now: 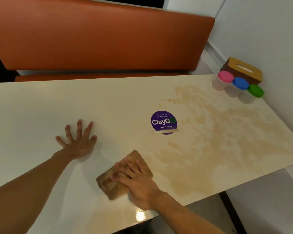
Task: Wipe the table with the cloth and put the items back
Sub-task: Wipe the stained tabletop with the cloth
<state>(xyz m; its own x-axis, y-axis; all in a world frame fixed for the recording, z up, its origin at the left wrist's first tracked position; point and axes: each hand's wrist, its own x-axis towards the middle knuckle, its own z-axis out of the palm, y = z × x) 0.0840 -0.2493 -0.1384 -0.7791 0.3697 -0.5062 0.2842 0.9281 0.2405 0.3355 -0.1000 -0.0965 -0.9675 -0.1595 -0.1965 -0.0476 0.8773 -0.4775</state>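
– so, which step is this?
– wiping. the right hand [135, 181] lies flat, fingers straight, pressing the brown cloth [108, 184] onto the table [32, 115]. the left hand [79, 141] is spread flat just to its left, holding nothing.
– and next?
– i'd push the cloth forward and right of the hand, into the tan stain [218, 141]. the lidded pots [240, 83] and tissue box [243, 70] sit beyond it, likely still to be put back.

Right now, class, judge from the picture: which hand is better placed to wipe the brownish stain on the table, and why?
Probably right. The right hand presses the cloth, and the stain lies just beside it; the left hand rests bare on the table, farther off.
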